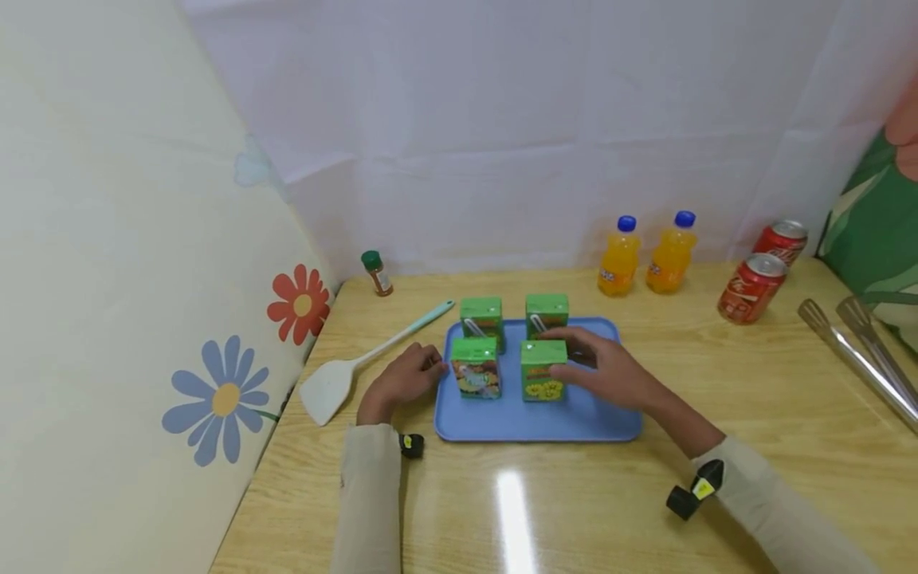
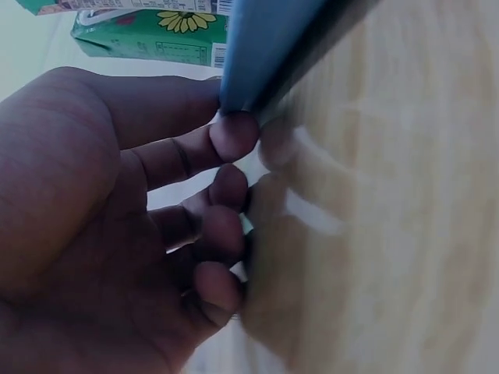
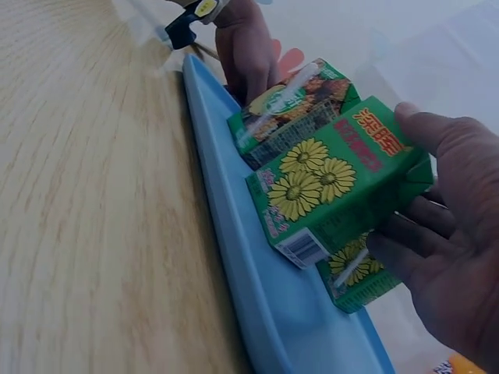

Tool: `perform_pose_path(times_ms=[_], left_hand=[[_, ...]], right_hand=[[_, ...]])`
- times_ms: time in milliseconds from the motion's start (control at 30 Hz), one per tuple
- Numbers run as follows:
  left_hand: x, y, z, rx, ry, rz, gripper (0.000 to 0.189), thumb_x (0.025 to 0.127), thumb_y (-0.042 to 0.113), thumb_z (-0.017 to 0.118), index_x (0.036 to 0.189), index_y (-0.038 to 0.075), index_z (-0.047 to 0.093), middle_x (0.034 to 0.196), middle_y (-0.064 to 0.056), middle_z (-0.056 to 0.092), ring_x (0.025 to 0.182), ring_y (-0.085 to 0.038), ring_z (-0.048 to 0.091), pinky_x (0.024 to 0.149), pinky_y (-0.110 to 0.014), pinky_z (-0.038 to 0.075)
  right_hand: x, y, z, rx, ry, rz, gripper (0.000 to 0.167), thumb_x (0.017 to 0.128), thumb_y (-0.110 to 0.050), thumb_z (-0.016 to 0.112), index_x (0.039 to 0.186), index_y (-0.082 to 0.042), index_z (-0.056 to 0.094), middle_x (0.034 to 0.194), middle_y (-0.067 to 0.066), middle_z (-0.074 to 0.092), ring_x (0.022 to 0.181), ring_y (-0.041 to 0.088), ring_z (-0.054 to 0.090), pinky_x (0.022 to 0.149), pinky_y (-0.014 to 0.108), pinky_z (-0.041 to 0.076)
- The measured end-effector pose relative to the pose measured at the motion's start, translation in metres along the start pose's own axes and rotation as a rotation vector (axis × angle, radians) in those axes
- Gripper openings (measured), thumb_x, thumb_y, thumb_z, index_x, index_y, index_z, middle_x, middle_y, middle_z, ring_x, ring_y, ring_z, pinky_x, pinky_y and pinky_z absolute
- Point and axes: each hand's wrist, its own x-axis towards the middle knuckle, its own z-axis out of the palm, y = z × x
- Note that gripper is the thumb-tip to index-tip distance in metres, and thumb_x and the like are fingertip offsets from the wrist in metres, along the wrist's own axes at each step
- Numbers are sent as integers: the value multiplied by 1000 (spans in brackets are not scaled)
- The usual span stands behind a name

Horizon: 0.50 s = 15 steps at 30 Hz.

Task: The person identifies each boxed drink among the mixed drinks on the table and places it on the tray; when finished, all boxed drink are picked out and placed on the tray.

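Several green juice boxes stand on a blue tray. My right hand grips the front right box, which shows yellow flowers; its thumb lies on the near face and the fingers reach round behind, as the right wrist view shows too. Left of it stands a box with a brown picture. Behind are two more boxes with straws, the back left box and the back right box. At the tray's left edge, my left hand pinches the rim between thumb and bent forefinger.
A white spatula with a pale green handle lies left of the tray. At the back stand a spice jar, two orange drink bottles and two red cans. Metal tongs lie at the far right.
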Motion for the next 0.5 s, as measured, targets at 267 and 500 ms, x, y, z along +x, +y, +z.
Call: perform_pose_path(times_ms=[267, 500], left_hand=[[0, -1, -9, 15, -9, 0, 20, 104, 21, 55, 98, 5, 63, 92, -8, 58, 77, -21, 50, 70, -37, 43], [-2, -1, -13, -13, 78, -60, 21, 104, 22, 53, 95, 6, 63, 85, -7, 60, 73, -21, 53, 65, -36, 43]], right_hand=[[-3, 5, -30, -18, 79, -36, 33, 106, -33, 54, 135, -19, 58, 130, -1, 63, 122, 16, 58, 102, 40, 45], [3, 25, -69, -267, 189, -58, 37, 106, -33, 52, 133, -9, 61, 128, 10, 65, 119, 26, 60, 100, 50, 46]])
